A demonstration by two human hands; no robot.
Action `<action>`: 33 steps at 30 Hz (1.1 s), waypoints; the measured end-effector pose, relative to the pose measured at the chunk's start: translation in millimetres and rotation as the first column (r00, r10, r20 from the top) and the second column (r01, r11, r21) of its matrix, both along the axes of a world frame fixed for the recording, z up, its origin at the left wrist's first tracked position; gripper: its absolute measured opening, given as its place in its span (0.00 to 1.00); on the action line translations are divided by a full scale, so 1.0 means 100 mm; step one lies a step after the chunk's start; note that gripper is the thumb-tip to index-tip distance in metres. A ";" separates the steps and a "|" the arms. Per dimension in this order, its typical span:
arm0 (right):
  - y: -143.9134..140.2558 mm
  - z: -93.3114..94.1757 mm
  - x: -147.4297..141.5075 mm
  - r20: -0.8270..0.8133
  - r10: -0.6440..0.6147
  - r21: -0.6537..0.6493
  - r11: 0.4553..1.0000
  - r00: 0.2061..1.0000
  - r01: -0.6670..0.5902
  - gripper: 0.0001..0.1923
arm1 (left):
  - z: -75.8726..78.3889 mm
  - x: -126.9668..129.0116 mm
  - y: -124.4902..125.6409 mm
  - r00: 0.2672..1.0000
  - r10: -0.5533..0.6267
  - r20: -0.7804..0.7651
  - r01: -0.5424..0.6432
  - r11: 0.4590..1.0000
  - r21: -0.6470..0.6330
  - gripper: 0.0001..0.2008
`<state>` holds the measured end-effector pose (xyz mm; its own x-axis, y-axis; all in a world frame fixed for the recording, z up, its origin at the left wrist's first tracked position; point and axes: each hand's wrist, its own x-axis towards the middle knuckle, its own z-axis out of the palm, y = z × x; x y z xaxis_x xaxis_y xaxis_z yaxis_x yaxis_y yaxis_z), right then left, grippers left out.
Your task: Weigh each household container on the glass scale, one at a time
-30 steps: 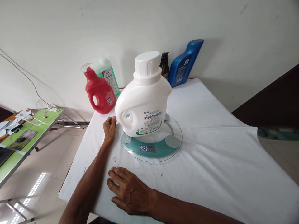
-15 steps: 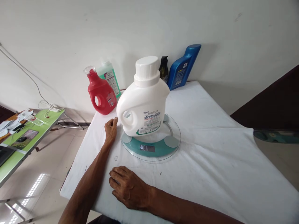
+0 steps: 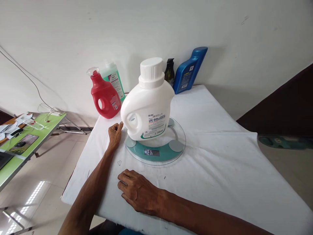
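A large white detergent jug point(image 3: 146, 104) with a white cap stands upright on a round glass scale point(image 3: 156, 151) whose small display is lit. My left hand point(image 3: 114, 133) rests on the white cloth just left of the jug, fingers curled shut, thumb close to the jug's side near its handle; touching or not, I cannot tell. My right hand point(image 3: 138, 192) lies flat, palm down, on the cloth near the front edge, holding nothing.
Against the back wall stand a red jug point(image 3: 104, 96), a green bottle point(image 3: 113, 80), a small dark bottle point(image 3: 169, 71) and a leaning blue bottle point(image 3: 189, 70). The white-covered table point(image 3: 220, 156) drops off at left. A green folding table point(image 3: 22, 143) with papers stands left.
Both hands stay nearly still; my right hand has shifted slightly right on the cloth. The view has moved a little with my head.
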<state>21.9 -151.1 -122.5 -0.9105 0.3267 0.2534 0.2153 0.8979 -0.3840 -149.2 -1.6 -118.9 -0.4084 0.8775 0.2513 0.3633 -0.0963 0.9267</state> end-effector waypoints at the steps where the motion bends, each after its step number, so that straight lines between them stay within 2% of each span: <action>1: -0.02 -0.04 0.01 -0.017 -0.010 0.039 0.999 1.000 0.011 0.05 | 0.00 0.00 0.00 1.000 -0.003 -0.003 0.003 1.000 0.001 0.27; 5: -0.15 -0.23 0.08 -0.140 -0.092 0.222 0.967 0.986 0.122 0.13 | 0.01 0.00 -0.01 0.999 -0.016 -0.030 0.015 1.000 -0.006 0.26; 8: -0.23 -0.35 0.10 -0.236 -0.209 0.246 0.932 0.949 0.266 0.11 | 0.01 0.01 -0.01 0.999 -0.016 -0.044 0.015 1.000 -0.013 0.26; 10: -0.25 -0.39 0.10 -0.252 -0.243 0.234 0.924 0.937 0.303 0.11 | 0.01 0.01 0.00 0.999 -0.010 -0.044 0.009 1.000 -0.016 0.26; 19: -0.21 -0.38 0.11 -0.134 -0.172 0.209 0.958 0.976 0.198 0.11 | -0.06 -0.01 0.04 0.999 0.022 -0.038 -0.022 1.000 -0.022 0.24; 33: -0.20 -0.36 0.11 -0.141 -0.193 0.150 0.965 0.971 0.213 0.09 | -0.04 -0.01 0.03 0.994 0.006 -0.105 -0.011 0.999 -0.048 0.24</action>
